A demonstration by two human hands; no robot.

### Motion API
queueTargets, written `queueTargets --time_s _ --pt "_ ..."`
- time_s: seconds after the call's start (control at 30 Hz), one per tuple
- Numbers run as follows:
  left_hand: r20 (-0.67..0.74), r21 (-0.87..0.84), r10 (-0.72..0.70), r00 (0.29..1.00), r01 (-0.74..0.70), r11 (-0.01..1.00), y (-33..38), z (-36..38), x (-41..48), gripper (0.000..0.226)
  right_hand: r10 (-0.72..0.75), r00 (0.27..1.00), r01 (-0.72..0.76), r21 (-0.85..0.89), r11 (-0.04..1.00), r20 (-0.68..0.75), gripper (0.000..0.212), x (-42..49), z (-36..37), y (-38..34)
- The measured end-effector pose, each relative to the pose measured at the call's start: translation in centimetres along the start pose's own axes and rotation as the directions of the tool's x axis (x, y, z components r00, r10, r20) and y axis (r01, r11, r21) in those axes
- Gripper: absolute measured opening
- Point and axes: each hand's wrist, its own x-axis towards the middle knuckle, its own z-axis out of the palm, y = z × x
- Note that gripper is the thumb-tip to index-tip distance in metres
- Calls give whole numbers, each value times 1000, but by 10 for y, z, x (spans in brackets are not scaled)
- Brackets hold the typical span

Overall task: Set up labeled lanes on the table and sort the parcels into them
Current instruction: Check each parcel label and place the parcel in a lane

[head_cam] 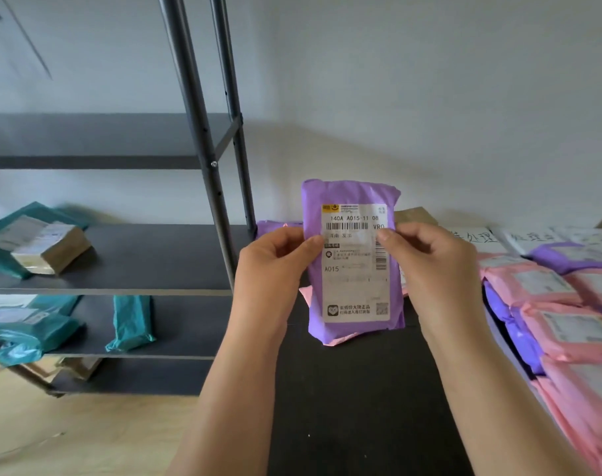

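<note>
We held a purple parcel (352, 201) upright above the black table (354, 400), its white shipping label (356, 286) facing us. The code A015 was readable, while the smaller print blurred out. Our left hand (275, 259) pinched the parcel's left edge, thumb on the label. Our right hand (433, 262) gripped the right edge, thumb laid across the barcode line. The remaining fingers of both hands were hidden behind the wrapper.

A strip of pink showed below the parcel's lower edge and at its left side; we could not tell whether it was a second packet held behind or one lying on the table.

To the right, pink parcels (564, 331) and purple packets (560, 257) lay in overlapping rows, cut off by the frame edge. Beyond them, white paper signs (471, 237) carried handwriting we could only partly make out.

To the left stood a grey metal shelf (138, 259) bearing teal parcels (131, 321) and a brown box (62, 252), its lowest tier half hidden.
</note>
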Motion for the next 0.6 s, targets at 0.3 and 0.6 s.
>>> queueTargets --time_s 0.3,0.6 --pt "-155 -122 32 987 -52 991 15 -2 -4 28 -74 997 71 68 995 31 8 -8 5 -22" --pt "-195 -199 40 980 -79 977 23 -9 -12 21 -48 998 40 192 981 40 12 -13 4 -31"
